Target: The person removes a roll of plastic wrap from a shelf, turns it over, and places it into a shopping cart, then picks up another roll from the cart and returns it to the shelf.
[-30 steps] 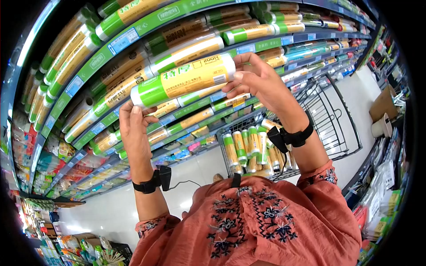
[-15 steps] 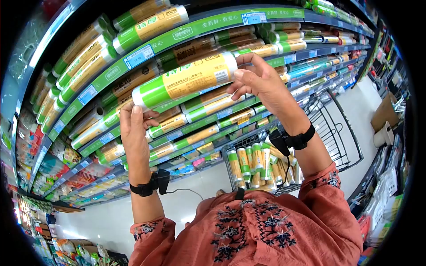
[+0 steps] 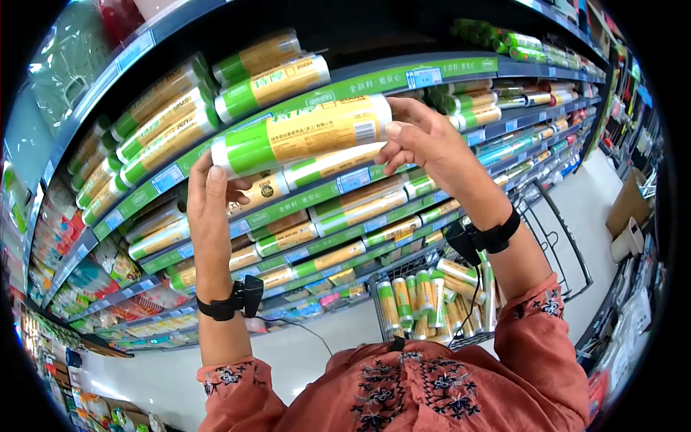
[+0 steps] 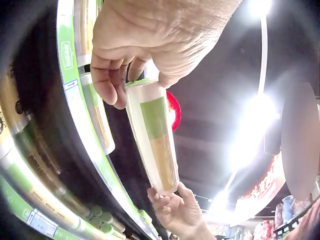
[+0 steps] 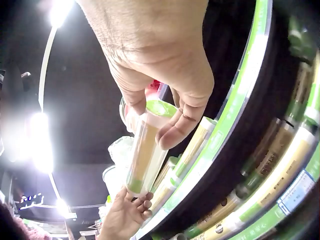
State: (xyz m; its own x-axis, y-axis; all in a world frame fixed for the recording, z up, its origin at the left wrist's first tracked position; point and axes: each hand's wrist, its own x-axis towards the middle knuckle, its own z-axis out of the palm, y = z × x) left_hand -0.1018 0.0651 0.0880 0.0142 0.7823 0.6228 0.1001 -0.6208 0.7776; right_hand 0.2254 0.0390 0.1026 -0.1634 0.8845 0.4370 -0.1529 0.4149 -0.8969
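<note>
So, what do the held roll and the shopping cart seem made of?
The roll looks wrapped in smooth, glossy plastic film, judging by its sheen; what's inside is hidden. The cart looks like dark-finished metal, given its thin, wiry build; any coating is unclear.

Holds the left grip (image 3: 207,205) at nine o'clock in the head view, with thumb (image 3: 217,184) toward twelve, and the right grip (image 3: 433,142) between one and two, fingers curled. Points the left forearm (image 3: 224,342) toward twelve, the right forearm (image 3: 523,266) toward eleven.
</note>
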